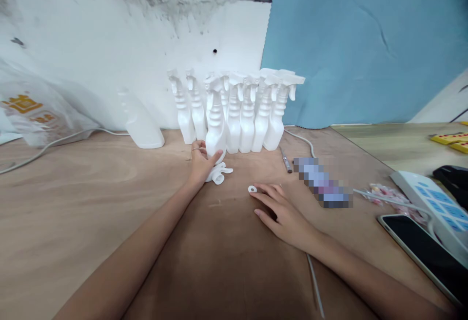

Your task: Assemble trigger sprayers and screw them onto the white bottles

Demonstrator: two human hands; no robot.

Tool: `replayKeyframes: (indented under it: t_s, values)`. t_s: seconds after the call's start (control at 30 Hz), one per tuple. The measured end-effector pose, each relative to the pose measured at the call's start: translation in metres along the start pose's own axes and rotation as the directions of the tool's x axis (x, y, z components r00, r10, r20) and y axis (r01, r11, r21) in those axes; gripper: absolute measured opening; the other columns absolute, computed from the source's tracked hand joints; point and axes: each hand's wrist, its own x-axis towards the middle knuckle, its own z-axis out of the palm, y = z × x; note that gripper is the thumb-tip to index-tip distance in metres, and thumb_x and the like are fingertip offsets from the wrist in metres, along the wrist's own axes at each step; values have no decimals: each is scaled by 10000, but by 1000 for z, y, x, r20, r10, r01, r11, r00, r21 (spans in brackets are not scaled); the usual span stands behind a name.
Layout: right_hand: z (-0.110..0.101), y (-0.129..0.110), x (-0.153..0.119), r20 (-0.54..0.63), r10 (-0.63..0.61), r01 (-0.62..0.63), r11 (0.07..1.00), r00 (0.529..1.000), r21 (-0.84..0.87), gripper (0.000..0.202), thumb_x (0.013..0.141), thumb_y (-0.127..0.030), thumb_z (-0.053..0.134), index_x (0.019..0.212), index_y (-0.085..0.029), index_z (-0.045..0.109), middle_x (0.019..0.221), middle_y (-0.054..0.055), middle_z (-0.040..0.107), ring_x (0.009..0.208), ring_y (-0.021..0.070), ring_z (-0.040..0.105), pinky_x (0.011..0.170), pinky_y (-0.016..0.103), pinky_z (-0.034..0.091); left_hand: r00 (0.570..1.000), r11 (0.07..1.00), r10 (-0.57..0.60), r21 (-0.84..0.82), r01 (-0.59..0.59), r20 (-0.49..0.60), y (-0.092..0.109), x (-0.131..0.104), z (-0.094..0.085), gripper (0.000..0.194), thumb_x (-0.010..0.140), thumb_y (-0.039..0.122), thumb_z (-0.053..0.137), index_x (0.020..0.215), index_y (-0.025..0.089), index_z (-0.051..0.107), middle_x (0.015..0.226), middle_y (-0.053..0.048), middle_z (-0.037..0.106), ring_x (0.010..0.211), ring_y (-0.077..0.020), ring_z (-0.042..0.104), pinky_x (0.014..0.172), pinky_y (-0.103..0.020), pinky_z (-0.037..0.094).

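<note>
Near the bottle row, my left hand [201,162] is wrapped round the lower part of an upright white spray bottle [215,134], the thumb across its front. A loose white trigger spray head [218,174] lies on the table just below that hand. To the right, my right hand [283,209] hovers low over the wood or rests on it, fingers stretched and thumb apart. A small white ring [252,189] is at the tips of its index and middle fingers; whether they grip it or only touch it is unclear.
Several white spray bottles [247,132] with trigger heads stand along the wall. A bottle without a trigger head [144,127] stands left, beside a plastic bag [40,110]. At right are a pen [286,160], a blurred-out object [323,183], a phone [420,252], a power strip [435,203] and cables.
</note>
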Motion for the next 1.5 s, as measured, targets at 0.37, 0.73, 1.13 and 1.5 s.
replayKeyframes:
  t_s: [0.37,0.73,1.13,1.5]
  values:
    - [-2,-1,0,26,-2,3,1000,1000,-7,405,955,-240,524,1359,-237,550,1410,107,515,1279,285,444,1066,489,430,996,998,18,67,-24,89,3,-3,-2,372,720,435,743,884,199,507,841,-10,555,766,-161,571,715,-294,481]
    - [-2,2,-1,38,-6,7,1000,999,-7,412,967,-250,514,1378,-242,532,1434,106,485,1309,282,420,1087,493,412,993,983,19,177,-41,120,7,-8,-10,326,855,378,615,1126,210,683,1155,-71,594,890,-161,617,823,-308,508]
    - [-3,3,-3,14,-25,24,998,1000,66,319,953,-205,546,1268,-221,592,1425,112,511,1296,278,423,1075,503,408,955,935,67,316,-161,289,30,-38,-32,383,823,464,659,1069,172,632,988,-72,649,903,-230,622,852,-394,506]
    - [-1,1,1,-100,-34,57,968,994,245,140,912,-77,587,967,-205,608,939,37,649,896,180,597,826,332,493,649,759,238,278,-589,722,46,-100,-54,449,922,271,569,1358,288,464,1369,-61,522,1253,-233,507,1061,-398,429]
